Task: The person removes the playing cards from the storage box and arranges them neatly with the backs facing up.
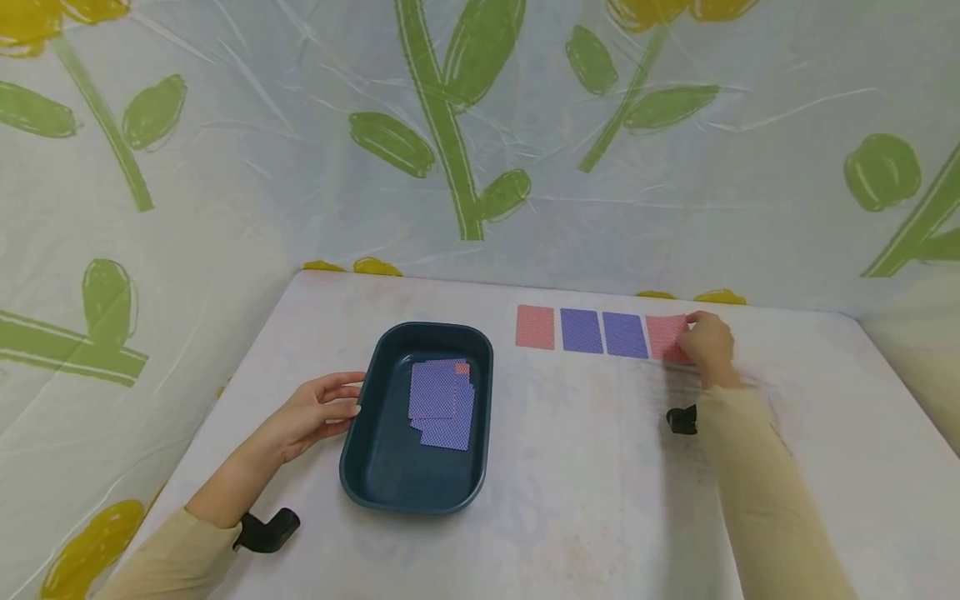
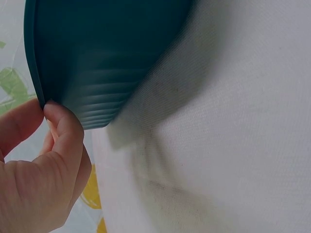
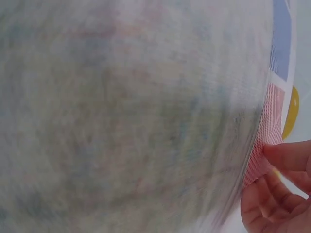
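Note:
My left hand (image 1: 318, 414) pinches the left rim of a dark teal plastic tub (image 1: 360, 475); in the left wrist view, thumb and finger (image 2: 65, 126) meet on that rim. Inside the tub lies a loose pile of blue-backed playing cards (image 1: 442, 408), with a small red corner showing near its top. Toward the back, my right hand (image 1: 708, 342) holds the right edge of a red-backed playing card (image 1: 662, 335). That card sits at the right end of a row, and the fingers hide its right side. In the right wrist view, thumb and fingers grip the red card (image 3: 265, 131).
Left of the held card in the row are two blue-backed cards (image 1: 582, 331) (image 1: 626, 335) and another red-backed card (image 1: 535, 327). The white table (image 1: 570, 467) meets a flower-printed sheet (image 1: 300, 167) at its back edge. Black wrist mounts (image 1: 268, 531) jut from both sleeves.

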Demonstrator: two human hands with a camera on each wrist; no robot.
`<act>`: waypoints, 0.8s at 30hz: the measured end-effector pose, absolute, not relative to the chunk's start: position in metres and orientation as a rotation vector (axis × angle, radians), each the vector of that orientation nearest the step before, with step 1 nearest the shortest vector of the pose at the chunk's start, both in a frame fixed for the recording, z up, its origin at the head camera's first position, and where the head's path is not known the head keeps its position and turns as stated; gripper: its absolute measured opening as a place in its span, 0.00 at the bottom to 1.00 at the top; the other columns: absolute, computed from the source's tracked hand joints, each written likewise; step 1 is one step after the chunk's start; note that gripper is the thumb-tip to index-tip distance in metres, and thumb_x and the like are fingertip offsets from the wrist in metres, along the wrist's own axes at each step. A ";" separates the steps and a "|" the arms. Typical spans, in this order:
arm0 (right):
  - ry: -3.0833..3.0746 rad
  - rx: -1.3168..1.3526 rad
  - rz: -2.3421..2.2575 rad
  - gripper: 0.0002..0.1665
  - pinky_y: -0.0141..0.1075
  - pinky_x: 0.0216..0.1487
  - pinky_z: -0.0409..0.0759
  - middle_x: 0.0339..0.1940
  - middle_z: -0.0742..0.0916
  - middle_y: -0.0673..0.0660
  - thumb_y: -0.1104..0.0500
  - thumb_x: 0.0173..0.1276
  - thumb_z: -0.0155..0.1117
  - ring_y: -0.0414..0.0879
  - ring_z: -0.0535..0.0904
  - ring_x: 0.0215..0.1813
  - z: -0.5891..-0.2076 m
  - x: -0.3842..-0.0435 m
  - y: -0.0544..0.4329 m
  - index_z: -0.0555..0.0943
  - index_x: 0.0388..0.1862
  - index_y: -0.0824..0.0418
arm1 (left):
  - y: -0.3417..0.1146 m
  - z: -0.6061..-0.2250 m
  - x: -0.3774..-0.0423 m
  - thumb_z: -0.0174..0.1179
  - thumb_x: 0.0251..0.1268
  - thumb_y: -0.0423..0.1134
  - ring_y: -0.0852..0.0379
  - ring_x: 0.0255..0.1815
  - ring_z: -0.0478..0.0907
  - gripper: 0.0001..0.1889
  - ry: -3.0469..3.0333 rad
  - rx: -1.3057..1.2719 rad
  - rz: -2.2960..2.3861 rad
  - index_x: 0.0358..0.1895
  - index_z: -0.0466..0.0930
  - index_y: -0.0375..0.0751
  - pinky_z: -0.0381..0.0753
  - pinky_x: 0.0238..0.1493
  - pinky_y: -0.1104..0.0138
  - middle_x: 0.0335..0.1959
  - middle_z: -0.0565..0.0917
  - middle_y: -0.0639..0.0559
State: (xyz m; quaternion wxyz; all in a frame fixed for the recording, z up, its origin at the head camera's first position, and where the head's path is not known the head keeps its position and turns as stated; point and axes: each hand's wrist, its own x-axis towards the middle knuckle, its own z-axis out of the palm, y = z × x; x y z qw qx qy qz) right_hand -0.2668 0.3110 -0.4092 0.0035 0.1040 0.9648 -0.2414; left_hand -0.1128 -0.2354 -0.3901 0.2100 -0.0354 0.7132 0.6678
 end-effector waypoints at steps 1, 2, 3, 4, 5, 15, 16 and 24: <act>3.029 0.332 -0.727 0.27 0.56 0.40 0.72 0.51 0.74 0.78 0.64 0.56 0.47 0.71 0.71 0.49 -0.408 -0.267 0.310 0.69 0.55 0.76 | -0.235 -0.390 -0.113 0.55 0.64 0.31 0.55 0.44 0.76 0.31 1.980 -0.094 1.859 0.69 0.55 0.30 0.77 0.48 0.64 0.57 0.68 0.33; 3.035 0.338 -0.695 0.27 0.56 0.39 0.72 0.52 0.73 0.78 0.64 0.57 0.47 0.72 0.70 0.50 -0.408 -0.267 0.309 0.68 0.56 0.75 | -0.235 -0.389 -0.112 0.55 0.64 0.31 0.55 0.44 0.76 0.31 1.979 -0.094 1.860 0.69 0.55 0.30 0.77 0.47 0.64 0.57 0.68 0.33; 3.037 0.350 -0.673 0.28 0.56 0.38 0.73 0.52 0.72 0.78 0.63 0.57 0.47 0.72 0.69 0.50 -0.407 -0.267 0.308 0.68 0.57 0.74 | -0.235 -0.389 -0.112 0.55 0.64 0.31 0.55 0.44 0.76 0.31 1.978 -0.093 1.861 0.69 0.55 0.30 0.77 0.47 0.64 0.57 0.68 0.32; 3.038 0.364 -0.664 0.28 0.56 0.36 0.73 0.53 0.71 0.78 0.63 0.57 0.48 0.72 0.69 0.49 -0.406 -0.267 0.307 0.67 0.58 0.74 | -0.235 -0.389 -0.112 0.55 0.64 0.31 0.55 0.44 0.76 0.31 1.978 -0.093 1.863 0.69 0.55 0.30 0.77 0.47 0.64 0.57 0.68 0.32; 3.043 0.376 -0.657 0.29 0.55 0.35 0.74 0.53 0.71 0.78 0.63 0.58 0.48 0.71 0.69 0.49 -0.406 -0.267 0.307 0.66 0.59 0.73 | -0.235 -0.389 -0.112 0.55 0.64 0.31 0.55 0.44 0.76 0.31 1.981 -0.091 1.862 0.69 0.55 0.30 0.77 0.47 0.64 0.57 0.68 0.32; 3.006 0.506 -0.857 0.28 0.43 0.25 0.69 0.47 0.76 0.70 0.62 0.57 0.51 0.60 0.71 0.40 -0.400 -0.266 0.287 0.70 0.58 0.68 | -0.234 -0.390 -0.115 0.56 0.63 0.29 0.57 0.43 0.76 0.31 1.982 -0.101 1.855 0.68 0.55 0.29 0.77 0.45 0.66 0.55 0.70 0.35; 3.005 0.484 -0.891 0.27 0.42 0.25 0.69 0.45 0.77 0.69 0.61 0.58 0.52 0.59 0.71 0.39 -0.398 -0.267 0.283 0.71 0.58 0.68 | -0.234 -0.390 -0.115 0.55 0.63 0.29 0.57 0.42 0.76 0.32 1.978 -0.097 1.858 0.69 0.54 0.29 0.77 0.45 0.67 0.55 0.69 0.35; 2.939 0.137 -1.178 0.24 0.52 0.49 0.70 0.48 0.78 0.71 0.63 0.61 0.58 0.64 0.72 0.49 -0.383 -0.272 0.231 0.73 0.56 0.70 | -0.234 -0.389 -0.112 0.56 0.63 0.29 0.57 0.42 0.75 0.32 1.985 -0.116 1.859 0.69 0.54 0.30 0.77 0.44 0.67 0.54 0.69 0.35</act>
